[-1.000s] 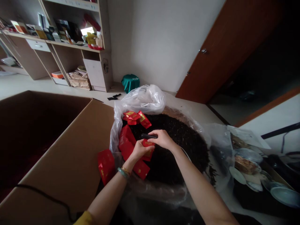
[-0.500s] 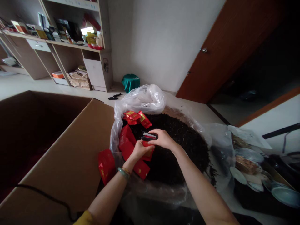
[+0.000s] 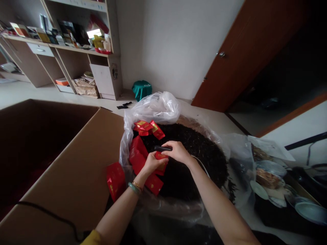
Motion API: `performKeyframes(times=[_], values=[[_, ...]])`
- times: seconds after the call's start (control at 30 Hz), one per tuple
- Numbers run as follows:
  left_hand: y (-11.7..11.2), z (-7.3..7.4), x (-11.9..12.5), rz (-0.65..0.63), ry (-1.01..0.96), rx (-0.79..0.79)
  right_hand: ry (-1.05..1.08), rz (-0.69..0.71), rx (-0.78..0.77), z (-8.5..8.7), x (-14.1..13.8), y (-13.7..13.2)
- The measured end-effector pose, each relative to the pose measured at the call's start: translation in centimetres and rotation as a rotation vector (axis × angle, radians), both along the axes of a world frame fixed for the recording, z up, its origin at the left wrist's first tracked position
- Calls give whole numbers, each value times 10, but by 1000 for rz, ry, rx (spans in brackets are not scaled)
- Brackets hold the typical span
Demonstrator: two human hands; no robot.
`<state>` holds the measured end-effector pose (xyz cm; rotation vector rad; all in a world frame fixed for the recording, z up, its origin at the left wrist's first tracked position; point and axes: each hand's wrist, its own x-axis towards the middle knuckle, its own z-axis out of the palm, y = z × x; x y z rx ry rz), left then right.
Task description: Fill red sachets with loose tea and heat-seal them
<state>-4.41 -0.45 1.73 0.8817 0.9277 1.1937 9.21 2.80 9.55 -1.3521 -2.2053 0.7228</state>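
Note:
My left hand [image 3: 152,162] is closed on a small red packet [image 3: 161,156], holding it upright over dark loose tea leaves [image 3: 201,143]. My right hand [image 3: 179,151] grips a slim black handheld bag sealer [image 3: 163,148], whose jaws are closed across the packet's top edge. A pale cord [image 3: 203,165] shows beside my right forearm. Around my left hand, several larger red pouches [image 3: 138,154] lie on the leaves. Small red packets [image 3: 144,126] are piled beyond them. The leaves fill a clear plastic bag [image 3: 158,107] with its rim folded open.
To the left stands a large open cardboard box [image 3: 84,149], with a red pouch [image 3: 115,180] against its near side. Bowls and a tub [image 3: 270,173] crowd the right. A teal covered bin [image 3: 142,90] stands by the wall, near a desk [image 3: 74,47] and a brown door [image 3: 230,61].
The black sealer's jaws, apart before with a white strip showing, are now pressed together on the packet. The pale cord has come into view. My left hand has barely moved.

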Motion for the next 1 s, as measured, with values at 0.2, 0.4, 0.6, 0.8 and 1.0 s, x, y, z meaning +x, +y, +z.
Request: performKeyframes(times=[0.2, 0.4, 0.6, 0.8, 1.0], values=[[-1, 0, -1, -14, 2, 7, 10, -15, -49, -2, 2, 1], [-1, 3, 0, 0, 13, -6, 12, -15, -22, -3, 1, 2], [-1, 3, -1, 14, 17, -1, 13, 5, -20, -3, 1, 2], [-2, 11, -4, 142, 31, 55, 167, -2, -101, -14, 9, 7], [-4, 14, -3, 217, -84, 10, 31, -234, -79, -44, 51, 17]])
